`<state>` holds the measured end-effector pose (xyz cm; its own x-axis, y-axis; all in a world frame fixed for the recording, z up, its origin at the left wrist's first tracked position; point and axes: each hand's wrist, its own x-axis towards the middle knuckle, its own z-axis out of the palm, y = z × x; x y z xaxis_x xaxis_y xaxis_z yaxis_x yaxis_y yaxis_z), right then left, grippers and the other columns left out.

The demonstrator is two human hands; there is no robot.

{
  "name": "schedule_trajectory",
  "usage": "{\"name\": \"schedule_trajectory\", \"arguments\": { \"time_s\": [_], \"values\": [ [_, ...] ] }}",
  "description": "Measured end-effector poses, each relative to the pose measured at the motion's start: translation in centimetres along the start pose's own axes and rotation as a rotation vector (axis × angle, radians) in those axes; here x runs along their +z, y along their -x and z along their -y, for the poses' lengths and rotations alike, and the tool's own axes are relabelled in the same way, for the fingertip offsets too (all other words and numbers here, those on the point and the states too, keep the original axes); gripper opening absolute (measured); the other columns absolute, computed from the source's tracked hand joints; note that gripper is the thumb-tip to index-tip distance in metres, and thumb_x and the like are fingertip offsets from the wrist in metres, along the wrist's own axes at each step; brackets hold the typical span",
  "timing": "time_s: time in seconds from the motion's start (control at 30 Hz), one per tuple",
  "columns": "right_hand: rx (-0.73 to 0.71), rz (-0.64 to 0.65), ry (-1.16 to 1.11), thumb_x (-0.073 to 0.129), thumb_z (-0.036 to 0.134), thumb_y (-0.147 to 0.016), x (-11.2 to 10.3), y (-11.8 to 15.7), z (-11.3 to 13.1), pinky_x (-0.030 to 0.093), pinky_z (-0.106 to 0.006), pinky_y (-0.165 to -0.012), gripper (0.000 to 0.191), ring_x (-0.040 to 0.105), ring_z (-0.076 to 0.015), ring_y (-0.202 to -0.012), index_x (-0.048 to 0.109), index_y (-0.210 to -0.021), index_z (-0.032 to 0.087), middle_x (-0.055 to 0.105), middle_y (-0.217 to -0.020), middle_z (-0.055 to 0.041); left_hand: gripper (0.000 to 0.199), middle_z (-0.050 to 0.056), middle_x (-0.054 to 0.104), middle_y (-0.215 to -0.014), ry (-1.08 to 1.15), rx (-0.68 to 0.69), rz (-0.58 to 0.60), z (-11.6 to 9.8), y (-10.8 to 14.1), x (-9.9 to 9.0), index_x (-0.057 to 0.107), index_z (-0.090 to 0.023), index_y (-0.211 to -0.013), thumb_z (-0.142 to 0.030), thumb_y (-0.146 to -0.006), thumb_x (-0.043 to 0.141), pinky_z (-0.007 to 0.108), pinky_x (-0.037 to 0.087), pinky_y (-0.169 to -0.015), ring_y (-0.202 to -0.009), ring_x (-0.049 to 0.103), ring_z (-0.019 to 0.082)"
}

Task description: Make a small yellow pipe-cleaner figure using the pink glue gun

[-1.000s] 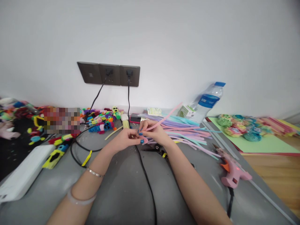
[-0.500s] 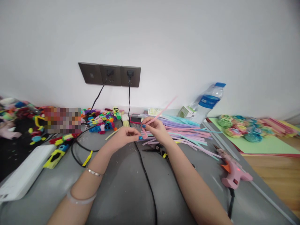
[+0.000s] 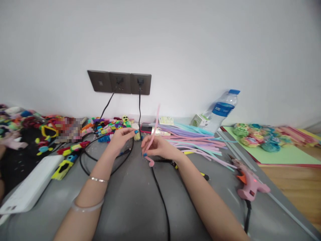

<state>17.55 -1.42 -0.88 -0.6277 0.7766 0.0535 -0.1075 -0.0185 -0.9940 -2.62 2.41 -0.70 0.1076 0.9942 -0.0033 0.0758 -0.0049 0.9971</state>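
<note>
My right hand is closed around a pink pipe cleaner. Its long free end points up, and its lower end curls into a small coil below my fingers. To the left, my left hand pinches a black cable near its loop, thumb and index finger together. Partly under my right wrist lie black pliers with yellow-and-black handles. A spread of pastel pipe cleaners lies just beyond my right forearm.
A pink hot glue gun rests at the right, near glue sticks. A water bottle leans by the wall. Colourful pipe-cleaner figures and a white power bank-like box are on the left. Paper flowers lie on green paper.
My left hand has left the pipe cleaner and moved up and left to the cable, whose loop has shifted right. My right hand has moved left and lower, turning the pipe cleaner more upright.
</note>
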Motion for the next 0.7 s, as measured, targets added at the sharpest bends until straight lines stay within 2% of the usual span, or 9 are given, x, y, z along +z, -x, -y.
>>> {"name": "schedule_trajectory", "arguments": {
  "time_s": [0.13,0.2,0.33,0.4,0.47,0.57,0.63,0.7],
  "values": [
    [0.14,0.193,0.113,0.078,0.028,-0.073,1.3,0.4,0.7,0.052,-0.023,-0.068,0.027,0.067,-0.0126,-0.072,0.064,-0.093,0.017,0.071,-0.078,-0.0007,0.041,-0.002,0.051,-0.056,0.011,0.032,0.004,0.4,-0.1,-0.2,0.072,-0.013,-0.073,-0.053,-0.062,0.077,0.021,0.027,-0.048,-0.053,0.039,0.008],
    [0.192,0.27,0.163,0.079,0.028,-0.072,1.6,0.7,0.9,0.052,-0.023,-0.067,0.027,0.068,-0.013,-0.072,0.067,-0.094,0.018,0.071,-0.078,0.0,0.04,-0.003,0.047,-0.054,0.044,0.027,-0.033,0.6,-0.3,-0.4,0.072,-0.013,-0.074,-0.052,-0.066,0.073,0.022,0.026,-0.048,-0.051,0.039,0.008],
    [0.267,0.414,0.207,0.08,0.027,-0.069,2.2,0.8,0.8,0.053,-0.022,-0.067,0.037,0.068,-0.0123,-0.07,0.069,-0.104,0.019,0.072,-0.076,0.0015,0.039,-0.002,0.054,-0.063,0.171,0.009,-0.184,0.3,-0.7,-0.9,0.072,-0.015,-0.084,-0.052,-0.072,0.065,0.022,0.031,-0.048,-0.052,0.042,0.009],
    [0.275,0.466,0.223,0.08,0.025,-0.069,2.6,0.6,0.4,0.053,-0.021,-0.068,0.04,0.067,-0.0115,-0.069,0.069,-0.106,0.018,0.072,-0.075,0.0019,0.044,-0.001,0.056,-0.066,0.199,-0.056,-0.185,-0.2,-0.7,-1.1,0.072,-0.015,-0.09,-0.055,-0.073,0.062,0.023,0.033,-0.049,-0.051,0.043,0.009],
    [0.274,0.483,0.235,0.08,0.024,-0.068,2.8,0.4,0.1,0.052,-0.02,-0.068,0.041,0.067,-0.0111,-0.069,0.069,-0.107,0.017,0.071,-0.074,0.0021,0.047,0.0,0.056,-0.066,0.191,-0.096,-0.113,-0.5,-0.6,-1.2,0.071,-0.015,-0.087,-0.059,-0.073,0.061,0.024,0.034,-0.048,-0.051,0.044,0.009],
    [0.276,0.461,0.24,0.079,0.024,-0.069,2.9,0.2,-0.1,0.052,-0.021,-0.069,0.043,0.068,-0.0118,-0.07,0.068,-0.11,0.017,0.072,-0.075,0.0016,0.039,-0.001,0.054,-0.062,0.125,-0.013,-0.041,-0.3,-0.4,-1.4,0.068,-0.015,-0.077,-0.053,-0.069,0.068,0.023,0.03,-0.046,-0.05,0.043,0.009],
    [0.266,0.421,0.246,0.077,0.025,-0.073,2.7,0.3,0.1,0.053,-0.022,-0.071,0.041,0.069,-0.0129,-0.073,0.067,-0.112,0.017,0.074,-0.08,0.0,0.033,-0.003,0.052,-0.059,0.056,0.062,-0.078,0.1,-0.6,-1.8,0.067,-0.016,-0.078,-0.045,-0.063,0.074,0.023,0.028,-0.045,-0.047,0.04,0.008],
    [0.233,0.342,0.315,0.074,0.027,-0.075,2.2,0.5,0.7,0.053,-0.024,-0.071,0.037,0.07,-0.0146,-0.076,0.068,-0.11,0.017,0.076,-0.087,-0.0025,0.029,-0.006,0.049,-0.054,-0.064,0.124,-0.145,0.5,-0.8,-2.2,0.067,-0.016,-0.082,-0.04,-0.065,0.071,0.023,0.029,-0.045,-0.044,0.039,0.009]
  ]
}}
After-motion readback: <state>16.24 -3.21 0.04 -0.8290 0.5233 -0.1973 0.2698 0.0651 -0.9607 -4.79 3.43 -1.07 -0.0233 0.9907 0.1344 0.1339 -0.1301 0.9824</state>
